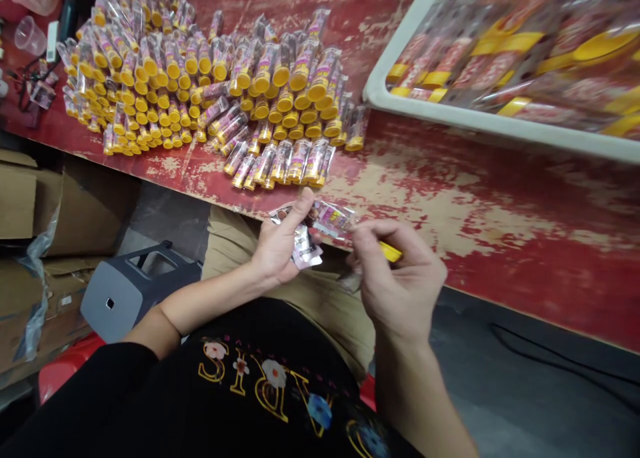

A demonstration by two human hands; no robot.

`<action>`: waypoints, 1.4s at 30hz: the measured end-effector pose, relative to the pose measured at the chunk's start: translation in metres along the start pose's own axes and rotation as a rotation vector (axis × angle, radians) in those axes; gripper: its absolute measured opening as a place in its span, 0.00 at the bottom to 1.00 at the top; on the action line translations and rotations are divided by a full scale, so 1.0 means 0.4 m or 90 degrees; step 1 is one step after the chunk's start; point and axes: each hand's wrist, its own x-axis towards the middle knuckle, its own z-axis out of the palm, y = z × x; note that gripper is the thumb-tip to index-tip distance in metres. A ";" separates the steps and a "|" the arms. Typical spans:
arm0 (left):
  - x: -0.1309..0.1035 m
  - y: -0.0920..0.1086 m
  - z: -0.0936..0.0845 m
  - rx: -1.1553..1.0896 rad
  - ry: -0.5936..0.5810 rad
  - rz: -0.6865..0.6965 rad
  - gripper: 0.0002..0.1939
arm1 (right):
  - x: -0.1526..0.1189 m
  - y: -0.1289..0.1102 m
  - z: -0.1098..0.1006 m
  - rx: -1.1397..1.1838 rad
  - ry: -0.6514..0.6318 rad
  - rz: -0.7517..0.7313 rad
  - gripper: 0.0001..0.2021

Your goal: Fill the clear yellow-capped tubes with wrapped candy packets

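Over the table's front edge, my left hand [277,248] holds several silvery printed plastic sleeves [306,248] between thumb and fingers. One clear printed sleeve [333,218] stretches from it toward my right hand [403,271]. The thumb and forefinger of my right hand are closed at the end of that sleeve. A yellow cap [390,251] pokes out of the same hand, and a clear part shows below its fingers; most of this capped tube is hidden by the hand. Just beyond my hands lies a pile of wrapped tubes with yellow caps [300,78].
A white tray [377,91] of yellow-capped tubes stands on the worn red table [480,225] at the right. Clear plastic cups [31,37] are at the far left. Below sit cardboard boxes [95,211], a grey-blue stool-like object [117,298] and a black cable [560,361].
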 end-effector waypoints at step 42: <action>-0.015 -0.052 -0.029 0.099 -0.044 0.175 0.30 | -0.057 -0.014 -0.004 0.061 0.179 -0.247 0.09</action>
